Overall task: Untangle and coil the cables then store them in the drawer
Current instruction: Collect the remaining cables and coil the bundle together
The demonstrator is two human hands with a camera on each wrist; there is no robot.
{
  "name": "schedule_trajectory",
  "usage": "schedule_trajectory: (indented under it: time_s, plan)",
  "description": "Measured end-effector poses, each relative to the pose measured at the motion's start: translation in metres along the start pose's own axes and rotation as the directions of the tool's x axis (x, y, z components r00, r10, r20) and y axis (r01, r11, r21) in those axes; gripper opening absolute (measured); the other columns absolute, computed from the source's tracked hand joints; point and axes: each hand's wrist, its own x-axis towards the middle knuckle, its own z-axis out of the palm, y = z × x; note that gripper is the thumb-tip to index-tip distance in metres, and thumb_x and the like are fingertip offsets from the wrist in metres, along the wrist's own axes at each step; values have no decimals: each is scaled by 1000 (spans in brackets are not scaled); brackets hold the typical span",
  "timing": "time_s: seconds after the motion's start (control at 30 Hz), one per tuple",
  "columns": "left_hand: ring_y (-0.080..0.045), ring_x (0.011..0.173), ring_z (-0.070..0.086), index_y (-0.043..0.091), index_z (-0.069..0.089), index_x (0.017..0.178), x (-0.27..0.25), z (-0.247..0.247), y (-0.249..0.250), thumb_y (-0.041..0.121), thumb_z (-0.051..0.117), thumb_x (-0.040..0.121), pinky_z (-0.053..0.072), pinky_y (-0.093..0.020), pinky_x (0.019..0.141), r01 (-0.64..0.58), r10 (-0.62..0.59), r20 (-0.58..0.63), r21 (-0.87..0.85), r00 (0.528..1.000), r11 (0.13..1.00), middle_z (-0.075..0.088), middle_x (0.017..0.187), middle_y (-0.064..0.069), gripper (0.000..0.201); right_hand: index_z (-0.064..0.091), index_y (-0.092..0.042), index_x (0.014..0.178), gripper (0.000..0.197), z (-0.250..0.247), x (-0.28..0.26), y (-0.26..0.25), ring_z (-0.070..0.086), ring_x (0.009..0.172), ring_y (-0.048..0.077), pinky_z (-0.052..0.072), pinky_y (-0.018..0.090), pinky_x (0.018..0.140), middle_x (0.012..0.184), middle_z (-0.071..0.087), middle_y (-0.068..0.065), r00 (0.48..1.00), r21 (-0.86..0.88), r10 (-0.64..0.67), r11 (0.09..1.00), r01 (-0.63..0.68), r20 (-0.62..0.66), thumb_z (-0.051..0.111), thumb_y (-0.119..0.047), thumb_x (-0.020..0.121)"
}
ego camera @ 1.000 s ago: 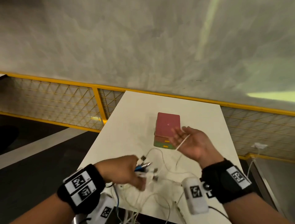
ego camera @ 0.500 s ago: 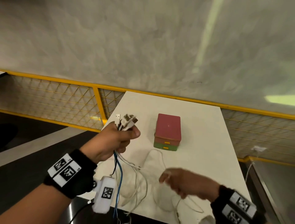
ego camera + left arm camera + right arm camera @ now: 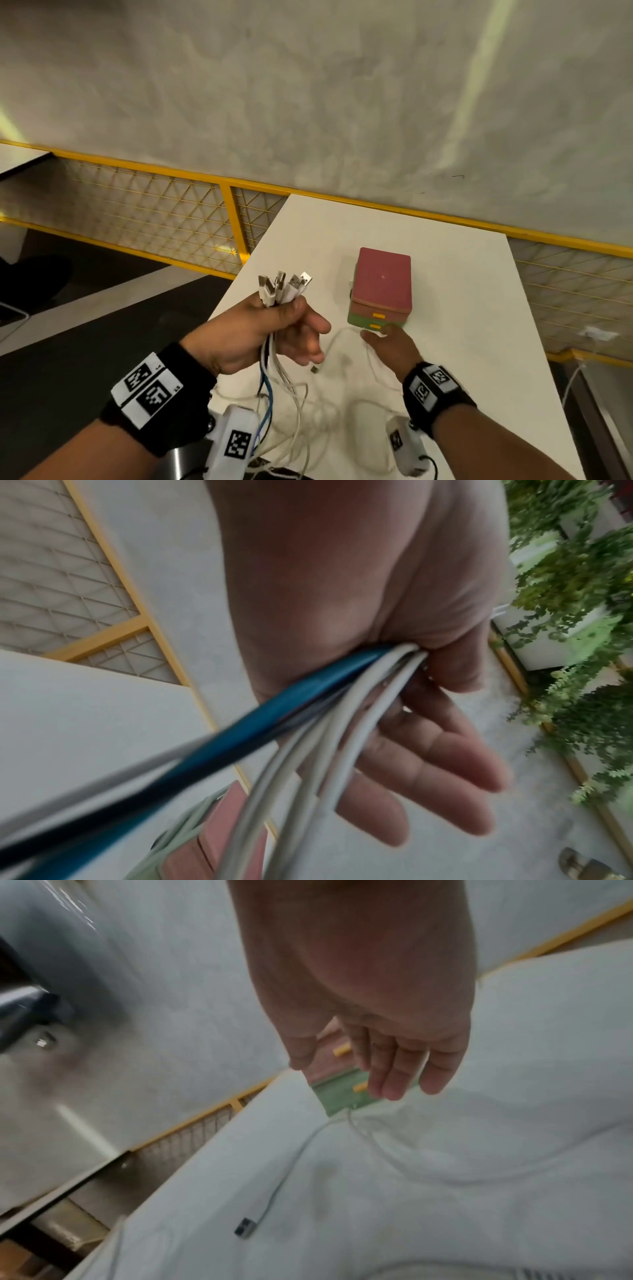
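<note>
Left hand (image 3: 260, 329) pinches the cable bundle (image 3: 284, 287) upright above the table (image 3: 462, 308), lower fingers (image 3: 445, 761) loose; slack trails down. Right hand (image 3: 394, 346), fingers straight, holding nothing, reaches the drawer box (image 3: 382, 287), whose drawers are closed, a loose white cable (image 3: 291, 1164) beneath

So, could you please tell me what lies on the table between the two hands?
In the head view, a white cable loops across the table between the left hand and the right hand; its dark plug lies there too.
</note>
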Motion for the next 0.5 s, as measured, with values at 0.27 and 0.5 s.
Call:
schedule_trajectory:
  time_s: [0.27, 0.5]
  plan:
    - [-37, 95, 73, 1, 72, 103, 29, 4, -36, 43, 55, 86, 57, -47, 81, 243, -283, -182, -211, 942, 947, 75, 94, -21, 48, 55, -8, 69, 16, 44, 25, 18, 57, 62, 25, 56, 40, 69, 73, 66, 16, 970, 112, 171, 975, -192, 170, 57, -13, 85]
    - [-34, 108, 70, 1, 64, 120, 57, 5, -71, 47, 49, 97, 54, -47, 89, 345, -463, -192, -440, 866, 829, 72, 117, -21, 53, 58, -10, 77, 21, -10, -50, -40, 45, 46, 13, 38, 27, 48, 54, 52, 0, 990, 632, -132, 765, 126, -37, 60, -23, 93]
